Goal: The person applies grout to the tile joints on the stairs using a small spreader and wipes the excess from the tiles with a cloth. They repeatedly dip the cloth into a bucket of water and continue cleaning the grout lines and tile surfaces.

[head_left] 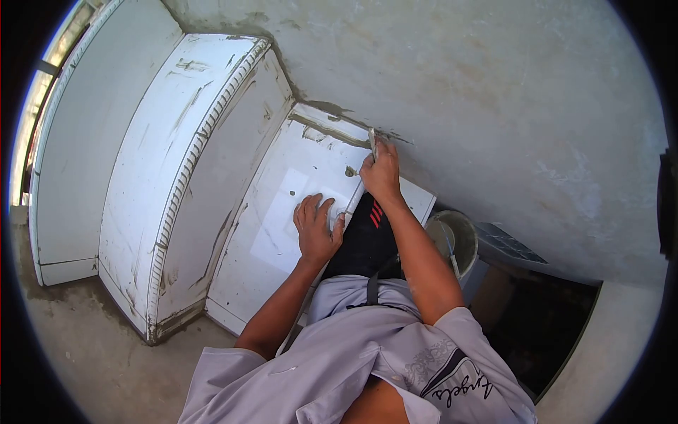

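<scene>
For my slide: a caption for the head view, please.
Left hand flat on white tile; right hand holds tool at wall.

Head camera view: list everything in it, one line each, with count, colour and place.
tile: one, glossy white, under the hands, against the wall
panels: two, white, mortar-smeared, left of the tile
wall: one, grey plaster, top and right
thin tool: one, pale, at the joint between tile and wall
bucket: one, grey-smeared, right of the right forearm
floor: one, grey, lower left
shirt: one, light grey, bottom
left hand: one, flat on the tile
right hand: one, gripping the thin tool
</scene>
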`<action>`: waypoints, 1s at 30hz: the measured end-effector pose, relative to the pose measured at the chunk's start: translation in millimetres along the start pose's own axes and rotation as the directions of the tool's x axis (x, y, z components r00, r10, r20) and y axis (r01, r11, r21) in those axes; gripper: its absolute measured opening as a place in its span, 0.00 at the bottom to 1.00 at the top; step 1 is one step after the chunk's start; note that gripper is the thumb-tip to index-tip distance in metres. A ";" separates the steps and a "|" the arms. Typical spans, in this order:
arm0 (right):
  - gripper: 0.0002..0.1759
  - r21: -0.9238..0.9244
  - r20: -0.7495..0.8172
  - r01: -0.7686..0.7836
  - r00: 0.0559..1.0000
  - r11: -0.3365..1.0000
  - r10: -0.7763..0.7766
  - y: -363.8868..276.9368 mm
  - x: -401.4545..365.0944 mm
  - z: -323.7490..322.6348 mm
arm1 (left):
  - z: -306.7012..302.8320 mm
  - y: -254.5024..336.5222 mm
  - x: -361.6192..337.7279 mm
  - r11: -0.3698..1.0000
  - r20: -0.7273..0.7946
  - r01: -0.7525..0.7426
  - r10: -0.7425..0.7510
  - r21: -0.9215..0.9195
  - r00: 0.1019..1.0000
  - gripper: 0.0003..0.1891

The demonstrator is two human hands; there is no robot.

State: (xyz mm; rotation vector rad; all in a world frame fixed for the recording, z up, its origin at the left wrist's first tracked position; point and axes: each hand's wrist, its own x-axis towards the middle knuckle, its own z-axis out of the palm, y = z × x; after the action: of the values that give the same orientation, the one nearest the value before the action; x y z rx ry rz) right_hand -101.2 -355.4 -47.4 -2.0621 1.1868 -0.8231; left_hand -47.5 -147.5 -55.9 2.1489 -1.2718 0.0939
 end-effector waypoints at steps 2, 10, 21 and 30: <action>0.31 0.011 -0.065 0.096 0.993 0.995 -0.096 -16.7 4.2 -7.2 | -0.2 -0.3 -2.6 1.000 -0.002 0.011 -0.011 -0.010 1.000 0.22; 0.29 -0.508 0.197 0.433 0.900 0.745 -0.389 51.0 5.9 -25.8 | -2.5 0.7 1.3 0.999 0.000 0.036 -0.036 -0.021 0.999 0.23; 0.30 -0.088 0.096 0.036 0.995 0.995 -0.027 49.1 -6.6 -27.2 | -0.3 0.8 2.9 0.999 -0.014 0.051 -0.051 -0.013 0.999 0.23; 0.26 -0.365 0.170 0.231 0.969 0.902 -0.179 3.6 9.2 -29.7 | -1.9 2.0 4.7 0.999 -0.018 0.050 -0.050 -0.016 0.999 0.23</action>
State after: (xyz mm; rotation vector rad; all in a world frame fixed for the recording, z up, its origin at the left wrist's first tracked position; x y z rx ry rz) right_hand -121.9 -371.0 -29.9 -2.5547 1.1375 -0.5653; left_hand -46.2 -150.7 -51.8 2.1599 -1.2035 0.0827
